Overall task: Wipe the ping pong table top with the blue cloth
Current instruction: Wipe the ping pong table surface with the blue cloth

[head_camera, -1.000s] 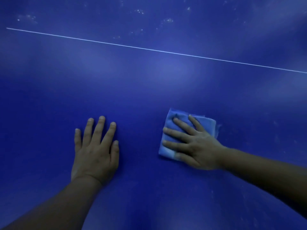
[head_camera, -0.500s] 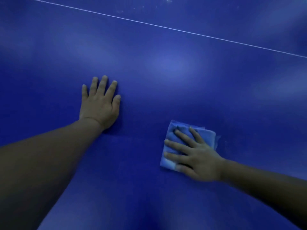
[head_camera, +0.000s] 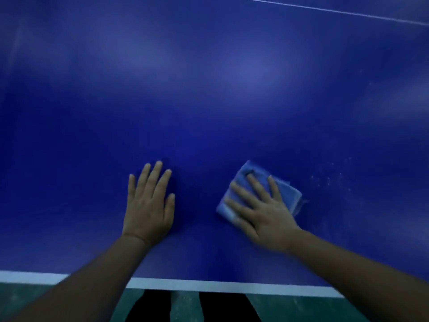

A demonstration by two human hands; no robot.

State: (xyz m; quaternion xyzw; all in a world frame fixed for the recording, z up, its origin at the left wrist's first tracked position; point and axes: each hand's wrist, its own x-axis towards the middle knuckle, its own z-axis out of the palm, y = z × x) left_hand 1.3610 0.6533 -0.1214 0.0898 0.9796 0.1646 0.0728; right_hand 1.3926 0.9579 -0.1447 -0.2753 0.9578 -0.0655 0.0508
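Note:
The dark blue ping pong table top (head_camera: 209, 89) fills most of the view. A folded light blue cloth (head_camera: 287, 191) lies flat on it, right of centre and near the front edge. My right hand (head_camera: 262, 210) presses on the cloth with straight, spread fingers, covering most of it. My left hand (head_camera: 148, 203) rests flat on the bare table, palm down, a hand's width left of the cloth.
The table's white front edge line (head_camera: 232, 285) runs across the bottom, with green floor (head_camera: 23, 298) and dark trouser legs (head_camera: 151, 307) below it. A thin white line (head_camera: 348, 12) crosses the top right. Pale specks (head_camera: 329, 180) dot the surface right of the cloth.
The view has pulled back toward the front edge, which now shows. My left hand has come back nearer to me, beside the cloth. My right hand and the cloth have turned slightly.

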